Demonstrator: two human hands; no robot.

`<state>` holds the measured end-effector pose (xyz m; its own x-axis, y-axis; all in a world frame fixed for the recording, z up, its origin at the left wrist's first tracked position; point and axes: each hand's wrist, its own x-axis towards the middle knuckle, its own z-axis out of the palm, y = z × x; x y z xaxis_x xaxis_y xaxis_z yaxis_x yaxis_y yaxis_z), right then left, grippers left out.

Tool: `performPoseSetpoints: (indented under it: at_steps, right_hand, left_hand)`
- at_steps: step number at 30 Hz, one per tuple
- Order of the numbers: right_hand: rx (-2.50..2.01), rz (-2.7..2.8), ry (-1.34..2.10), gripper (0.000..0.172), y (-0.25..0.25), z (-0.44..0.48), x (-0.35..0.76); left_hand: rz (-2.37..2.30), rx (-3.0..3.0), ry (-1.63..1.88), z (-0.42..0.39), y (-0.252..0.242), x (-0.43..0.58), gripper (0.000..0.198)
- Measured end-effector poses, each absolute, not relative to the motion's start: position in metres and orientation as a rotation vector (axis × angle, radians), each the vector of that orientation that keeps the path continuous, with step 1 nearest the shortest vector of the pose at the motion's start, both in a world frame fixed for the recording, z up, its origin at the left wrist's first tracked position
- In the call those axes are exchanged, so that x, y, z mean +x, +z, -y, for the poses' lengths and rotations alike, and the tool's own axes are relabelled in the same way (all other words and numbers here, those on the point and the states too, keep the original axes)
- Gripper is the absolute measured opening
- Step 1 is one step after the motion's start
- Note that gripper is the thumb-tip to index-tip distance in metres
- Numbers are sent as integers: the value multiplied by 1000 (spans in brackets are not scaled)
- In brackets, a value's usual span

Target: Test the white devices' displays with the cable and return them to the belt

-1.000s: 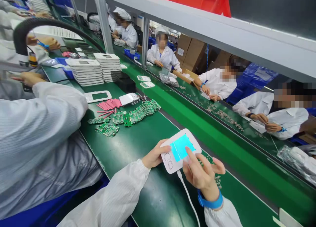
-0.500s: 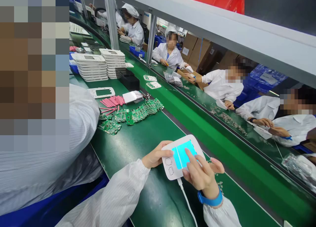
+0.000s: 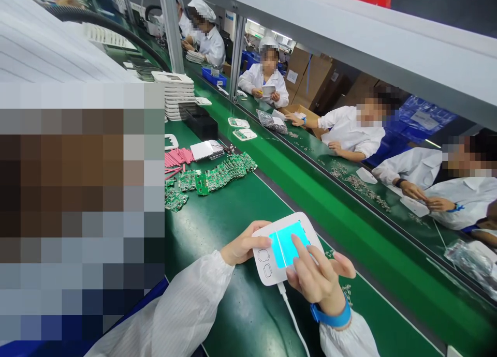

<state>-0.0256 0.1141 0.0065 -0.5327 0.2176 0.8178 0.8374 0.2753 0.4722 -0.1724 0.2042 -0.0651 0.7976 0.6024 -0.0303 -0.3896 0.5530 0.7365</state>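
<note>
A white device with rounded corners [image 3: 265, 280] carries a lit cyan screen [image 3: 280, 247], crossed by a thin pale line, and outlined button shapes beside it. My left hand [image 3: 244, 243] grips its left side, thumb on the front and the other fingers hidden behind. Over the screen's right part, my right hand [image 3: 316, 274] has its index fingertip on or just above the glass, the other fingers spread; contact is hard to tell. From the lower edge a white cable [image 3: 289, 308] runs down out of view. A blue wrist strap [image 3: 332, 315] circles my right wrist.
Green circuit boards [image 3: 221, 176], pink strips [image 3: 178, 158], a black box [image 3: 200, 121] and stacked white casings [image 3: 178, 95] lie farther up the green bench [image 3: 233, 212]. A co-worker leans in closely at left. Several people work across the belt [image 3: 322, 191], under a metal beam [image 3: 349, 41].
The co-worker at left has leaned farther in, covering part of the casings and pink strips. Across the belt, workers' hands have shifted. My hands and the device stay nearly still.
</note>
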Motion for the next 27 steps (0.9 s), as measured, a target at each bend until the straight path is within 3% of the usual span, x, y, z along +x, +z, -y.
performPoseSetpoints:
  at_steps: [13, 27]
  right_hand:
    - [-985, 1947, -1250, 37, 5, -112, -23]
    - [-976, 2017, -974, 6, -15, -99, -26]
  left_hand:
    - [-240, 772, 599, -206, -69, -169, 39]
    - [-225, 751, 594, -206, -72, -168, 51]
